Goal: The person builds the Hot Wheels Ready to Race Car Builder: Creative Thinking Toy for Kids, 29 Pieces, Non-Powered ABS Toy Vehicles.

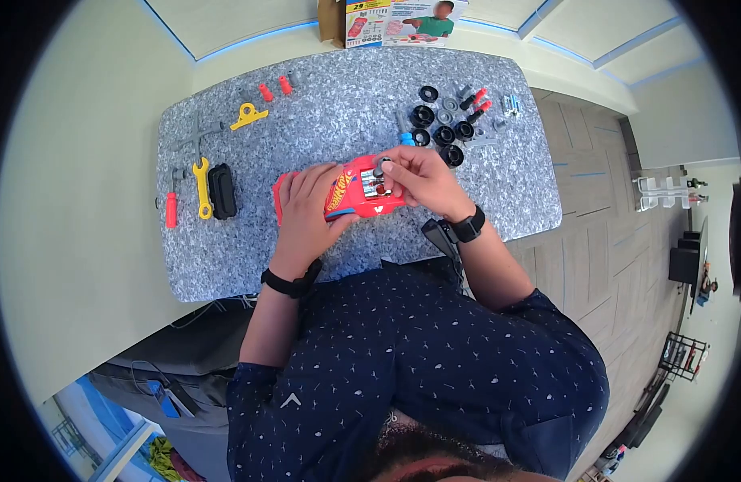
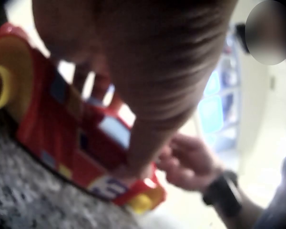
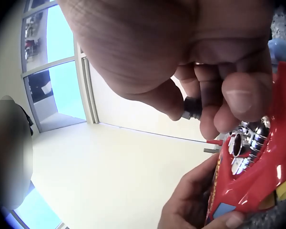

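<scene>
A red toy car (image 1: 390,205) with a chrome engine (image 3: 250,143) lies on the speckled table in front of the person. The left hand (image 1: 310,197) grips the car across its roof, thumb along the near side and fingers over the top. Over the engine end, the right hand (image 1: 423,181) pinches a small dark grey bolt (image 3: 192,108) between thumb and fingers. In the right wrist view the bolt is held above the engine. A yellow wheel hub (image 2: 0,88) shows on the car's side in the left wrist view.
Several black wheels (image 1: 423,116) and small grey and red parts lie at the back right, near a blue piece (image 1: 407,139). Left stand a yellow wrench (image 1: 202,189), a black case-like piece (image 1: 222,191), a red-handled screwdriver (image 1: 171,210) and a yellow bracket (image 1: 248,116). A printed box (image 1: 403,22) stands behind the table.
</scene>
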Demonstrator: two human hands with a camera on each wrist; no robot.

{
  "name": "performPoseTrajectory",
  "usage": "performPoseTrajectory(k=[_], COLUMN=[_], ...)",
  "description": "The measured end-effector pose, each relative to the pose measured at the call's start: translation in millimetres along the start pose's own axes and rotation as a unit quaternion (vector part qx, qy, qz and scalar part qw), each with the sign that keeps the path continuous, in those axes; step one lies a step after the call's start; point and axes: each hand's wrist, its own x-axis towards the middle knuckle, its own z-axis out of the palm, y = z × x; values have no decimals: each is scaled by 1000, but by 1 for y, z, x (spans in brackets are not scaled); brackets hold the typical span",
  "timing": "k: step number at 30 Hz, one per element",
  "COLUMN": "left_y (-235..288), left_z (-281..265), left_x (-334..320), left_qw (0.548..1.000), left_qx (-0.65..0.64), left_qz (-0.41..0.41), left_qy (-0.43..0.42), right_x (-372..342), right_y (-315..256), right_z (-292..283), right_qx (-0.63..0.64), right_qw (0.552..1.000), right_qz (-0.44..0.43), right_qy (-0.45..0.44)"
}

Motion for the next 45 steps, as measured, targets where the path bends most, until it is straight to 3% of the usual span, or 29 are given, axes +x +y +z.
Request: performPoseTrajectory(k=[1, 4, 7, 11, 15, 18, 21, 24, 28, 30, 33, 36, 45], left_y=[-1, -1, 1, 9, 26, 29, 26, 24, 18, 16, 16, 17, 18], left_z=[0, -1, -4, -9, -6, 3, 11, 17, 25, 24, 26, 24, 20], left_x=[0, 1, 2, 9, 33, 51, 62, 60, 55, 48, 42, 38, 35], left_qw=[1000, 1000, 1000, 998, 984, 975, 980, 989, 990, 991, 991, 991, 990], left_qx=[0, 3, 5, -58, -174, -222, -195, -145, -129, -118, -108, -103, -118], left_qz=[0, -2, -4, -7, 2, 10, 27, 42, 28, 42, 60, 64, 56], left_qy=[0, -4, -12, 14, 29, 23, 15, 3, -53, -55, -51, -48, -44], right_x=[2, 9, 0, -19, -15, -2, 4, -3, 1, 3, 5, 10, -5], right_y=[1, 20, 9, 6, 33, 34, 31, 30, 34, 33, 34, 45, 36], right_z=[0, 4, -9, -38, -34, -23, -25, -21, -23, -26, -25, -28, -28], right_qx=[-12, -128, -110, -381, -450, -467, -458, -503, -491, -486, -479, -497, -458], right_qw=[1000, 982, 980, 886, 834, 843, 855, 827, 842, 847, 837, 842, 866], right_qz=[11, -137, -104, -129, -204, -94, -94, -133, -110, -101, -187, -164, -169], right_qy=[-7, 26, 130, 232, 246, 250, 226, 213, 195, 191, 186, 128, 103])
